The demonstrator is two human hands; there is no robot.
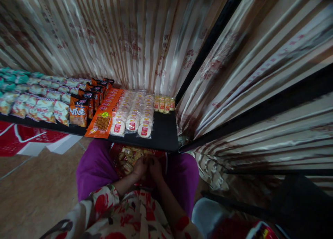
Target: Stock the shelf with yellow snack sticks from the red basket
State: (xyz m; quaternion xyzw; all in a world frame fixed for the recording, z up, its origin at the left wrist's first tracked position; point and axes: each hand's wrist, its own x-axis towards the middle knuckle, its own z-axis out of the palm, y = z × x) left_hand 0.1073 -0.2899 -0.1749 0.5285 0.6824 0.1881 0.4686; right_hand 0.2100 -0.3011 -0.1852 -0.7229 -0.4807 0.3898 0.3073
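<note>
Between my knees sits a red box (164, 160) holding several small wrapped snacks (130, 155) in pale, yellowish packets. My left hand (140, 167) and my right hand (155, 167) meet over the right part of this box, nearly touching. The fingers of both are curled inward. Whatever they grip is too dark and small to name. Just beyond the hands, the front edge of a black shelf (163, 133) carries round white snack packets (144, 129) in rows, with small yellow packets (164, 105) at their right.
Orange flat snack bags (102, 119), dark orange bags (78, 112), white bags (44, 109) and green packets (22, 77) line the shelf leftward. Striped curtains (125, 34) hang behind black frame poles (208, 41). Red boxes (33, 140) lie below the shelf at left.
</note>
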